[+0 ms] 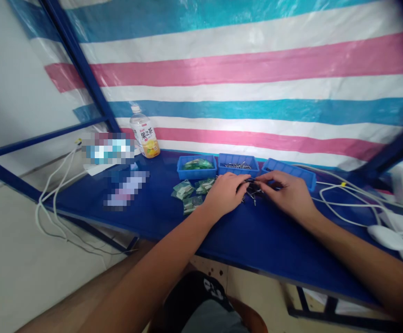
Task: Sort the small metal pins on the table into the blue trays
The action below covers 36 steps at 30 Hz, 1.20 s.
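My left hand (pixel 225 192) and my right hand (pixel 290 192) meet over the blue tabletop, both with fingers closed in a pinch. Between their fingertips is a thin dark piece (pixel 252 181), too small to name its kind. Just below the fingers lie several thin metal pins (pixel 254 198), partly hidden by my hands. Small clear bags (pixel 183 189) with pale pieces inside lie to the left of my left hand. Behind my hands stand a blue bin with green packets (pixel 197 173), a blue bin with metal pins (pixel 239 158) and a third blue bin (pixel 291 172), its contents hidden.
A drink bottle (pixel 145 132) stands at the back left of the blue table (pixel 257 245). White cables (pixel 354 203) and a white rounded device (pixel 387 237) lie on the right. Cables (pixel 45 208) hang off the left edge. A striped sheet (pixel 222 69) closes the back.
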Each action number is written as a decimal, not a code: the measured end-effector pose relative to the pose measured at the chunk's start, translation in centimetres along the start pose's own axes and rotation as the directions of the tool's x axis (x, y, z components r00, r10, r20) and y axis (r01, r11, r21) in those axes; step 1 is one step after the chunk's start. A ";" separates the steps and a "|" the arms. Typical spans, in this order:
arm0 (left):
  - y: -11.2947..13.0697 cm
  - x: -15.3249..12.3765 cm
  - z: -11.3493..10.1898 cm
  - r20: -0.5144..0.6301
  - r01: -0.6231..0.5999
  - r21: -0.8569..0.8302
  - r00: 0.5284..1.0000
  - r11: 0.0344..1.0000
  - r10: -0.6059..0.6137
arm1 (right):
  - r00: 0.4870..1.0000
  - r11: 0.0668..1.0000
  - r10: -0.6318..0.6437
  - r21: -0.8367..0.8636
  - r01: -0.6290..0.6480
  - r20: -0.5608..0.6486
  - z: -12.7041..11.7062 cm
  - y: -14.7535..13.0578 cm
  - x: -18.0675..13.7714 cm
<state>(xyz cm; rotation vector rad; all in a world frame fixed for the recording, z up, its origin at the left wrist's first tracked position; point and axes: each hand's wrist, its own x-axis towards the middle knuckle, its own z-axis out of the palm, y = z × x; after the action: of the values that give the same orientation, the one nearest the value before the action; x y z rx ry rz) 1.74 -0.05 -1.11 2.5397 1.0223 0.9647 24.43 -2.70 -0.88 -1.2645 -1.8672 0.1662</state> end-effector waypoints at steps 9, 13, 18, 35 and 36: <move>0.1 0.3 -0.1 -0.027 -0.018 -0.248 1.000 0.968 0.012 | 0.989 0.978 -0.031 0.207 0.000 0.147 0.8 -0.9 -0.6; 0.0 0.5 -0.3 -0.082 0.046 -0.353 0.993 0.935 -0.080 | 0.986 0.985 -0.033 0.171 0.005 0.162 0.7 -1.1 -0.8; -0.2 0.6 -0.1 -0.076 0.090 -0.428 0.988 0.899 -0.136 | 0.996 0.990 0.005 0.142 -0.018 0.088 0.3 -0.9 -0.7; 0.5 0.3 -0.4 -0.049 0.123 -0.417 0.986 0.901 -0.158 | 0.981 0.993 -0.118 0.022 0.116 0.153 0.2 -0.5 -0.4; 0.6 0.3 -0.5 -0.041 0.124 -0.422 0.987 0.898 -0.155 | 0.981 0.994 -0.109 0.042 0.104 0.161 0.2 -0.6 -0.4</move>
<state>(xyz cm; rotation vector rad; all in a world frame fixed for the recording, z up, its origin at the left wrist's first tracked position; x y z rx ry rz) 1.90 -0.31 -0.37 2.0651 0.8869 1.1065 23.94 -3.27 -0.90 -1.1541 -2.0586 0.2491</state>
